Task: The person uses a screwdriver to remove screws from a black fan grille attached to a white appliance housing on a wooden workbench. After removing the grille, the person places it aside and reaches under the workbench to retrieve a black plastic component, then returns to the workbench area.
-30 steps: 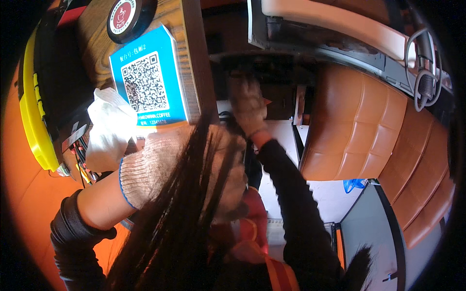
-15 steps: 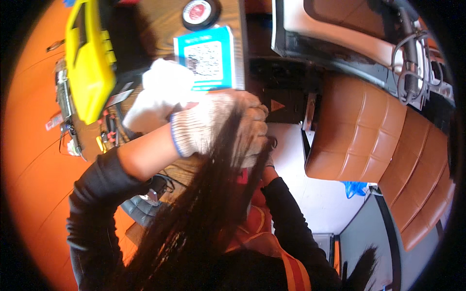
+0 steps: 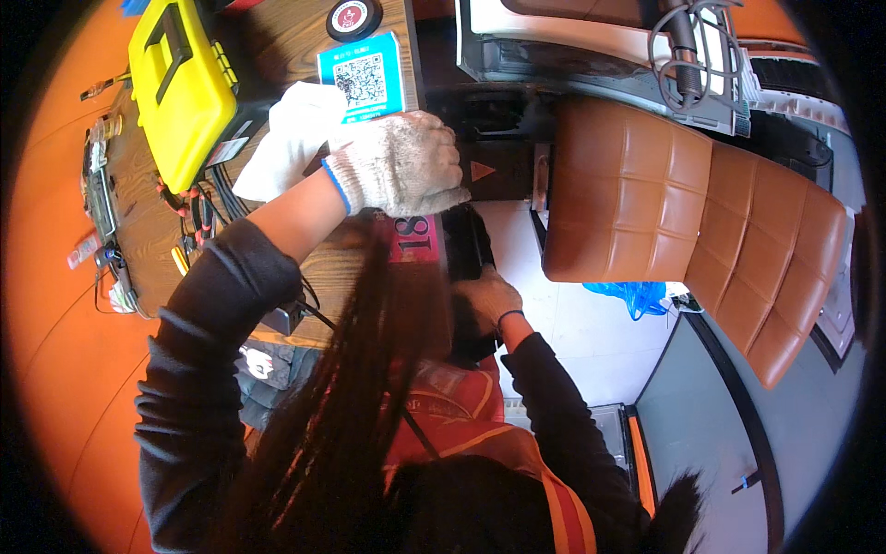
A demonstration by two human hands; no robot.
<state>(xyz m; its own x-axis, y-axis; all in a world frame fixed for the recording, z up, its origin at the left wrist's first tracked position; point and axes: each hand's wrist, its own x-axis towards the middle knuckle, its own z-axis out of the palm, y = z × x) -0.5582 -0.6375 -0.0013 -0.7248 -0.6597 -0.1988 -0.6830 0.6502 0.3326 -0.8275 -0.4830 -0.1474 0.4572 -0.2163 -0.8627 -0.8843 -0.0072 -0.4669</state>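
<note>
My left hand wears a cream knitted glove with a blue-edged cuff and is closed at the table's right edge. What it holds, if anything, is hidden beneath it. Beside its knuckles and wrist a white cloth lies bunched; I cannot tell whether the two are joined. Lower down, my right hand is bare with a dark band at the wrist. It reaches to a black object by the table edge, its fingertips lost in the dark. A red label with printed figures sits on the table just below the glove.
A yellow case stands at the upper left, with red-handled pliers and cables near it. Above the glove are a blue-and-white code card and a round black tin. A brown padded chair stands to the right. Dark hair hangs across the lower middle.
The hair has swung down and away from the gloved hand. My right hand, mostly hidden before, now shows beside the black object. The view has shifted, and the red label is uncovered.
</note>
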